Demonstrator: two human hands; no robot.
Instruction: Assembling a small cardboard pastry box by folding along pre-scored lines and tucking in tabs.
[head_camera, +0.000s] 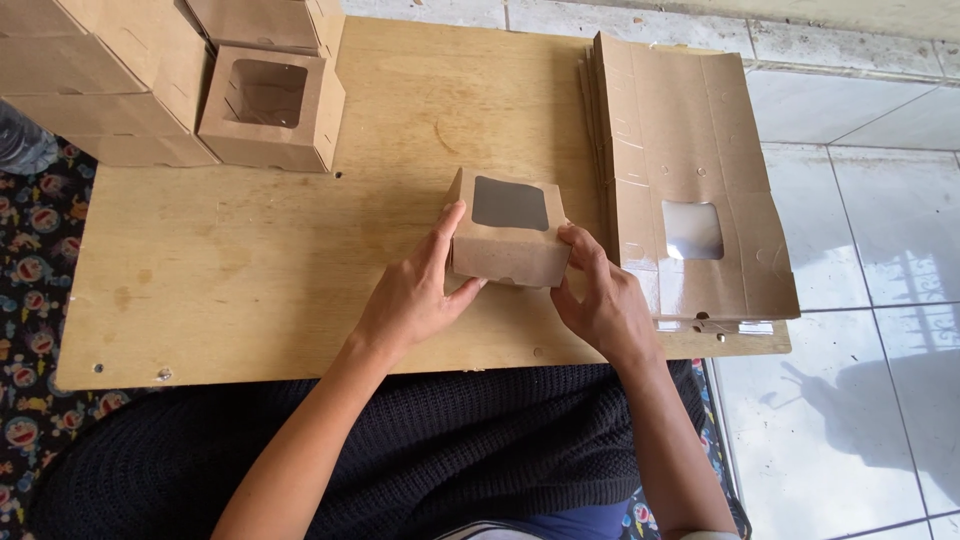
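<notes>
plywood board (300, 250) is sitting low over tiled floor (860, 230); small windowed kraft box (508, 240) is resting mid-board; stack of flat box blanks (690, 170) is lying along right edge; folded boxes (170, 80) are piling at far-left corner

small box (508, 230) mid-board (250, 260), flat blanks (690, 180) right, folded boxes (262, 108) far left

A small brown cardboard box with a dark square window on top (508, 240) sits on a pale wooden board (250, 270); the left hand (412, 295) grips its left side, the right hand (600, 300) its right front corner; a stack of flat unfolded brown cardboard blanks (690, 150) lies just right; finished windowed cardboard boxes (265, 105) stand piled at the far left; white floor tiles (870, 230) lie to the right.
</notes>
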